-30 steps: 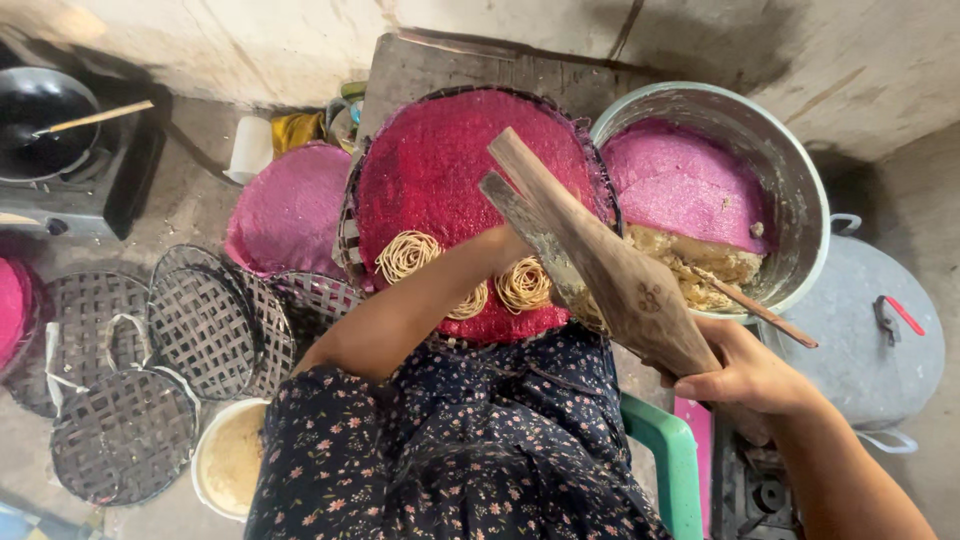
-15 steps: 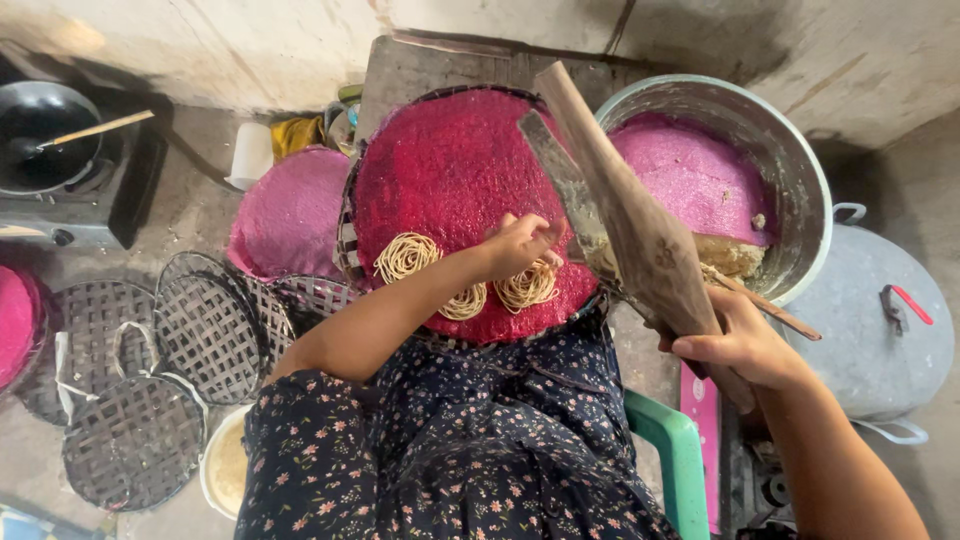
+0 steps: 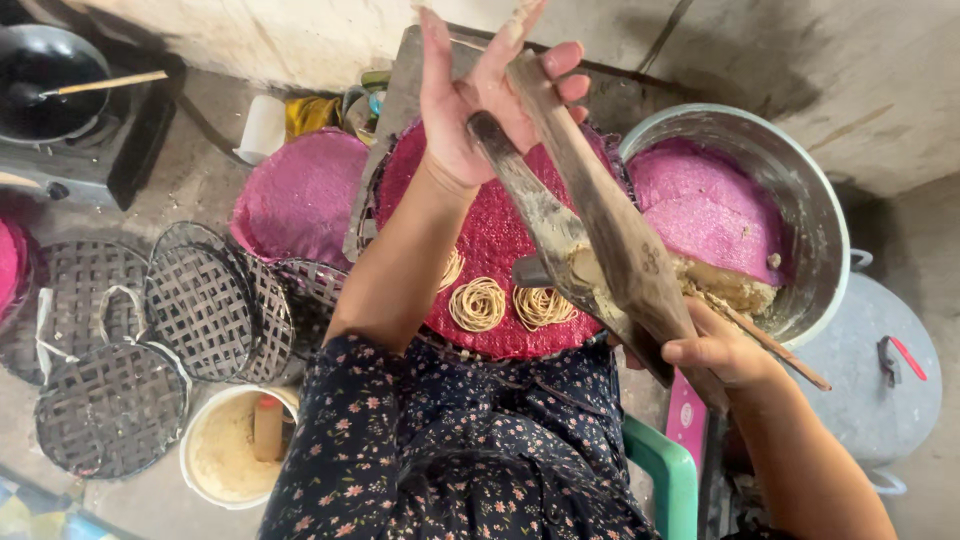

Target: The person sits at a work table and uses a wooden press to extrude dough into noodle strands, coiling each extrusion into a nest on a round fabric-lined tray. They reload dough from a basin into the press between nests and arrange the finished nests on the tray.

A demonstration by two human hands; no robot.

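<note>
Two hands on a wooden press (image 3: 600, 230) — left hand (image 3: 480, 90) raised, fingers spread against its upper end; right hand (image 3: 715, 350) in a closed grip on the lower handle. Below: pink woven tray (image 3: 490, 240), noodle coils (image 3: 478, 304), dough pot (image 3: 790, 190).

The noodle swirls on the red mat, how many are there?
3: two noodle swirls lie side by side near the red mat's front edge, one peeks from behind the left arm; more may be hidden.

Left fingertips (image 3: 520, 15) beyond top edge
</note>
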